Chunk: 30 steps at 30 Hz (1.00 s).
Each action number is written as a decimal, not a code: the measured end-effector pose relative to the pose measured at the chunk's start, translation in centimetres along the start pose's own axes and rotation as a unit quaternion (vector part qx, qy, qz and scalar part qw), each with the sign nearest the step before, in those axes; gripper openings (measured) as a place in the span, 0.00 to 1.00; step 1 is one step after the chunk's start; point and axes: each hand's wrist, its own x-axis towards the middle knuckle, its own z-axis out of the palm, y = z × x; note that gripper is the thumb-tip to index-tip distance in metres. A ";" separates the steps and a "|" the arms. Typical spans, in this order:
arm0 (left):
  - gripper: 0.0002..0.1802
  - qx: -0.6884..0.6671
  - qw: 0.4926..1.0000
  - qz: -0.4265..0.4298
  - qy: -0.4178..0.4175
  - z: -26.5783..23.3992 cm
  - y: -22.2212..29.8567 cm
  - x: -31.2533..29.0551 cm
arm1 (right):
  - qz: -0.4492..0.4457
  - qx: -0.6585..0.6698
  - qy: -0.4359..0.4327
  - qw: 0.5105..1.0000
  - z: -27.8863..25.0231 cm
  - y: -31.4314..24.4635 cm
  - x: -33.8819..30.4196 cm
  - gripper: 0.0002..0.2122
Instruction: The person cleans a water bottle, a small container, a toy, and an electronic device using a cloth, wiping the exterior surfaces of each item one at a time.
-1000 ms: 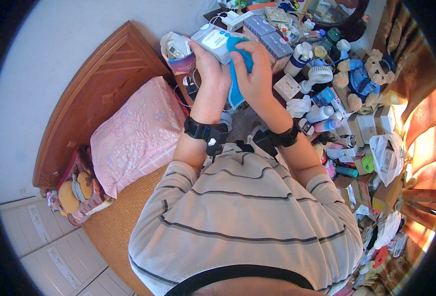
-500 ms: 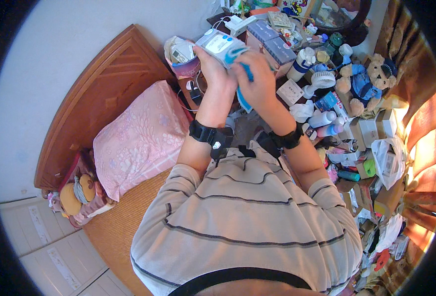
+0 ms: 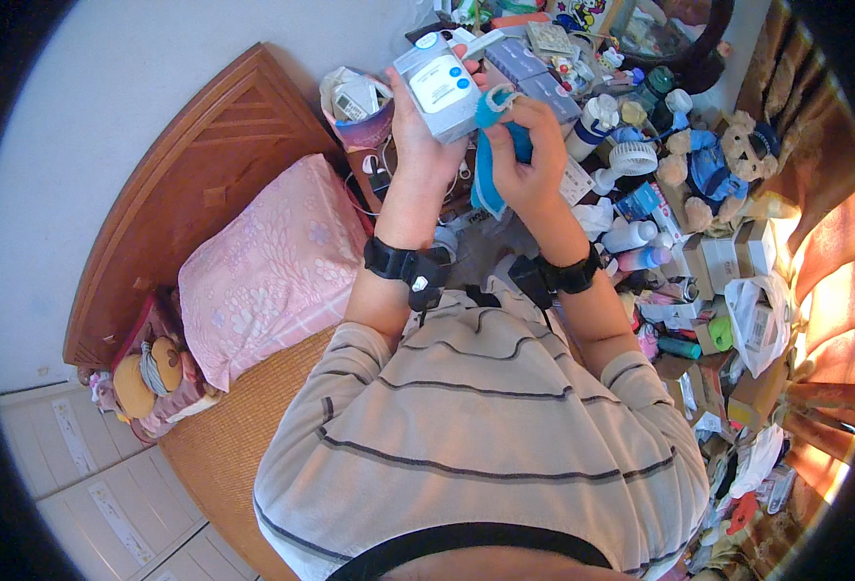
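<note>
My left hand holds a small grey-white box with a white label and blue dots, its fingers wrapped behind and around the sides. Pinched in my right hand is a teal cloth that hangs down from the fingers. The cloth's upper, whitish edge is close to the box's right side; I cannot tell if they touch. Beyond the hands lie blue-grey boxes, partly hidden by the fingers. A round purple-and-white container stands left of the box.
A pink pillow lies on the bed mat by a wooden headboard. On the crowded table are a white fan, bottles and a teddy bear. Cartons and bags pile along the curtain.
The cloth has come off the box's face, and my right hand has shifted slightly right and down with it. My left hand has tilted the box more upright, showing its label fully.
</note>
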 end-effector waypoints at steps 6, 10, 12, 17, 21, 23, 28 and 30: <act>0.26 -0.022 0.998 -0.056 -0.032 0.0 -0.4 -0.3 | 0.093 0.093 -0.092 0.987 -2.0 -0.8 0.3 0.07; 0.22 0.049 0.995 -0.092 0.002 0.1 -0.1 0.3 | 0.083 0.045 -0.115 0.989 -2.4 -0.4 0.3 0.07; 0.23 0.063 0.992 -0.104 0.013 0.6 0.3 0.3 | 0.088 0.044 -0.123 0.988 -2.3 -0.3 -0.1 0.07; 0.29 0.206 0.975 -0.076 0.025 0.9 0.2 0.0 | 0.064 0.045 -0.133 0.988 -2.3 -0.7 -0.2 0.07; 0.25 0.227 0.967 -0.078 0.086 1.9 0.0 -0.4 | 0.040 -0.023 -0.124 0.991 -2.4 -0.5 0.2 0.07; 0.25 0.231 0.965 -0.109 0.049 2.1 -0.1 -0.6 | 0.023 -0.039 -0.108 0.993 -2.7 0.1 1.2 0.07; 0.25 0.279 0.953 -0.096 0.064 1.6 -0.8 -1.1 | 0.012 -0.068 -0.048 0.996 -2.8 0.8 3.0 0.07; 0.25 0.266 0.958 -0.085 0.059 1.9 -0.9 -1.2 | -0.035 -0.055 -0.058 0.996 -2.6 0.5 2.8 0.07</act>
